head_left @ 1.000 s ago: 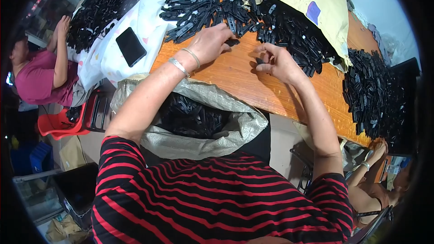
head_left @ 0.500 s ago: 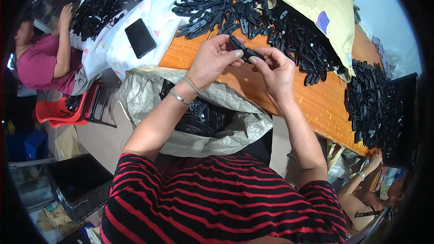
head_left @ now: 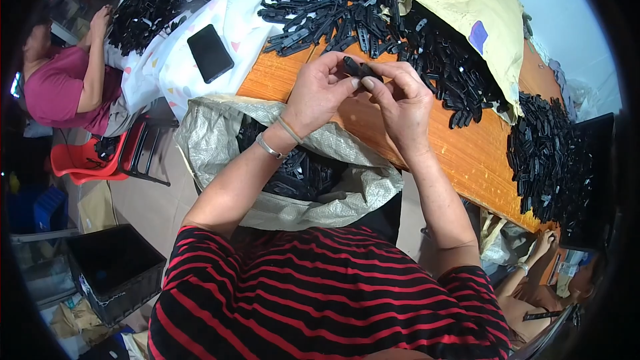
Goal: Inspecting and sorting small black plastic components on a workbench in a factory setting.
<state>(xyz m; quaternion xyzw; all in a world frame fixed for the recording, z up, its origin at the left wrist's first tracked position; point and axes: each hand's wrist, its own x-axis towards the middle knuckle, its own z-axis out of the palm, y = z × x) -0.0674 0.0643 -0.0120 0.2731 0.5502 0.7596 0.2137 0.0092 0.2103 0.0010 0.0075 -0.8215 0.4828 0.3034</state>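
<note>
A small black plastic part (head_left: 356, 67) is pinched between both hands over the near edge of the wooden table (head_left: 270, 75). My left hand (head_left: 319, 92) grips its left end with thumb and fingers. On its right end the thumb and fingertips of my right hand (head_left: 404, 101) press together. The fingers cover much of the part, so its exact kind is hidden. Just beyond the hands lies a heap of long black plastic pieces (head_left: 333, 10). Below my left wrist, an open woven sack (head_left: 207, 135) holds more black pieces (head_left: 303, 173).
A black phone (head_left: 211, 54) lies on a patterned white sheet (head_left: 241, 0) at the left. A yellowish sack (head_left: 470, 0) spills black parts on the right. One person (head_left: 63, 87) sits at far left near a red chair (head_left: 80, 161); another person's hand (head_left: 547, 243) shows at lower right.
Both hands have shifted slightly and the right fingers have closed further over the black part, turning it so less shows. The right-hand neighbour's hand has moved a little.
</note>
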